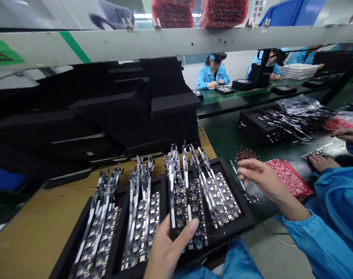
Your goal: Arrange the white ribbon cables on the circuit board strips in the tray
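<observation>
My left hand [173, 244] grips the lower left corner of a black circuit board panel [180, 201], its thumb on top and its other fingers partly hidden. White-and-grey flat strips [185, 162] lie along this panel and stick up past its far end. The panel is in a black foam tray [246, 221], beside similar panels with strips [223, 197]. My right hand [262, 180] hovers right of the tray, fingers loosely bent and apart. Close to its fingertips is a thin white strip [233, 168] with a small board piece [252, 198] at its lower end.
Black foam stacks [176, 112] rise behind the tray on a cardboard surface [34, 232]. A red bag [289, 176] and small red parts [246, 154] lie to the right. A co-worker's hand [323, 162] is at far right. A shelf beam [165, 42] crosses above.
</observation>
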Demonstrator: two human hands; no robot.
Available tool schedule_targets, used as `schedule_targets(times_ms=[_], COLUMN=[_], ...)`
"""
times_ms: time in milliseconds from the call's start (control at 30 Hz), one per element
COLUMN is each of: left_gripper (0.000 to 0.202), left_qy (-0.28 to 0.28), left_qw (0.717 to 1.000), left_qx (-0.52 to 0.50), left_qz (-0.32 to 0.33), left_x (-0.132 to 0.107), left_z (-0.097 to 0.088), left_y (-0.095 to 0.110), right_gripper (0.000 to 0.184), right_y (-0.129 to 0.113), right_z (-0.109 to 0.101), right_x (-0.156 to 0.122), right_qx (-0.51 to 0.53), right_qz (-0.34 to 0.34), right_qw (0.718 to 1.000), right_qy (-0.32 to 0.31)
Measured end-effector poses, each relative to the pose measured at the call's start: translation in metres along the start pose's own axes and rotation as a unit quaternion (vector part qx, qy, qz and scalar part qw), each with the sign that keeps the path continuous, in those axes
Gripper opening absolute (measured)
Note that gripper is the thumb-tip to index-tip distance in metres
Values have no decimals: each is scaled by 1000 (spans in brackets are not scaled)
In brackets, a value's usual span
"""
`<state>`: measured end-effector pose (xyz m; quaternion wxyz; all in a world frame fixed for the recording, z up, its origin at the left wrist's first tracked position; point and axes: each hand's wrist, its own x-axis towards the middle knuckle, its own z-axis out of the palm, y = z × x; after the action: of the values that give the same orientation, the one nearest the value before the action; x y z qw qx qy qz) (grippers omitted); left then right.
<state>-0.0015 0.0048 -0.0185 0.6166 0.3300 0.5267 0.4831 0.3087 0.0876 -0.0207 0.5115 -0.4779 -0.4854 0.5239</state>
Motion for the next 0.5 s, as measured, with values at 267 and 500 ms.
schedule_targets(times_ms=[267,500], left_gripper=[47,46], left_qy=[-44,-39], left_qw=[997,997], left_qx=[4,-41], left_qz=[70,61], left_x=[1,-2], left_z=[-4,-4], left_y=[-13,-12], right_gripper=[24,16], right_y=[-2,4], right_z=[58,81], right_x=[-44,-55], right_qx=[21,-10], right_qz=[80,23], right_qw=[989,993], right_qy=[-122,-119])
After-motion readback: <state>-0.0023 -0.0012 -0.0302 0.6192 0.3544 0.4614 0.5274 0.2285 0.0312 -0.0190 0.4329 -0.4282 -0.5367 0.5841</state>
